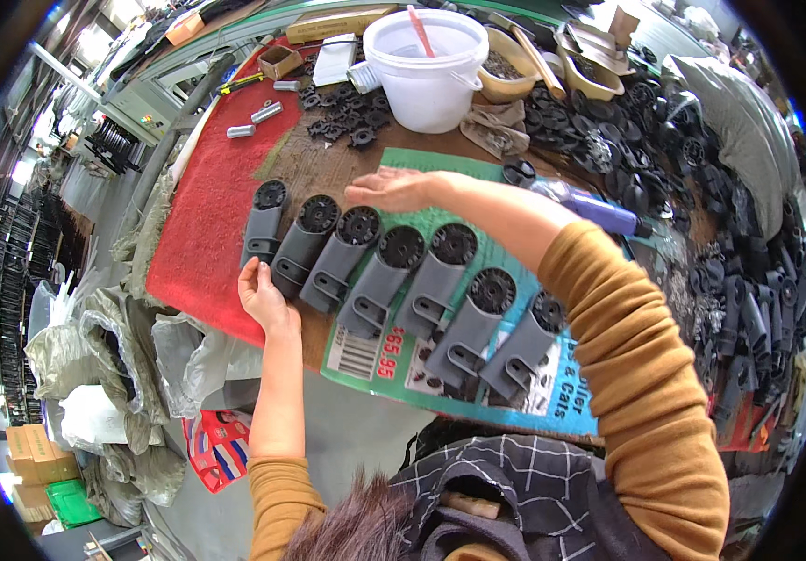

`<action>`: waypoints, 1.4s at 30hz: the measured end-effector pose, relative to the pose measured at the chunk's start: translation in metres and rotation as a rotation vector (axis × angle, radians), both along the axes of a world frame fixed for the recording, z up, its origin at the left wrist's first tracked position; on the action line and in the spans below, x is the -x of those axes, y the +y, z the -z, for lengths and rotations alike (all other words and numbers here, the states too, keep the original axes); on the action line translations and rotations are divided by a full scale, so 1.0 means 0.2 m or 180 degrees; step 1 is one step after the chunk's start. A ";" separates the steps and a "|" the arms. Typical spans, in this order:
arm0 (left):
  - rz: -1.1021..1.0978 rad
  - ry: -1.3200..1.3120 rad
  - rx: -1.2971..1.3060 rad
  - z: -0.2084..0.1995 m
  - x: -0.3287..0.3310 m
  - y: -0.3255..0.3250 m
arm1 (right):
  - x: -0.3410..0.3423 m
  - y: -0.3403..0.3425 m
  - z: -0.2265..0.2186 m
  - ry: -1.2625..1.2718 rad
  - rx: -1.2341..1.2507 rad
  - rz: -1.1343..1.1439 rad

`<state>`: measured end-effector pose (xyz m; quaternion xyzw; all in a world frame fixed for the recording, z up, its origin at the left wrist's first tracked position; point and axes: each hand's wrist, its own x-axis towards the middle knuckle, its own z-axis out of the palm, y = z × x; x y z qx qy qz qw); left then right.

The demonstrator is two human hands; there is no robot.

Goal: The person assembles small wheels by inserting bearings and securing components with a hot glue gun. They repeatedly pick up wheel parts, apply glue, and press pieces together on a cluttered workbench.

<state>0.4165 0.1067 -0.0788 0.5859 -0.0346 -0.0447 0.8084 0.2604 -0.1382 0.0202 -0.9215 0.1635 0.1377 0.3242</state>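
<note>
Several dark grey plastic housings with round black slotted caps lie side by side in a slanting row. My left hand (267, 297) has its fingers curled and pressed together at the lower end of the leftmost housing (262, 222), seemingly gripping it. My right hand (392, 190) is stretched flat, palm down, just beyond the capped ends of the second housing (302, 245) and the third housing (342, 257); its fingertips are near these caps. The right-hand housings rest on a green and blue printed sheet (393, 173). My right forearm passes over the sheet's far right part.
A red mat (206, 206) covers the table's left side. Behind stand a white bucket (426, 79) and a tan bowl (506, 75). Small black parts (347, 114) and metal cylinders (267, 113) lie farther back. A purple-blue tool (599, 208) and heaps of black parts (646, 122) occupy the right.
</note>
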 end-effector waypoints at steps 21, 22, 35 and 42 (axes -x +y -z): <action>0.3782 -0.3696 -0.3419 -0.59 1.65 -0.20 | 2.02 0.42 0.20 -0.1499 0.1530 0.1577; 0.3836 -0.3095 -0.3181 -0.63 1.67 -0.18 | 1.95 0.37 0.22 -0.1538 0.1540 0.1505; 0.4485 -0.2695 -0.2120 -0.45 2.30 -0.36 | 2.54 -0.05 0.07 -0.1509 0.1876 0.3214; 0.3631 -0.4320 -0.2790 -0.43 1.93 -0.70 | 2.72 -0.48 0.07 -0.1138 0.2635 0.3293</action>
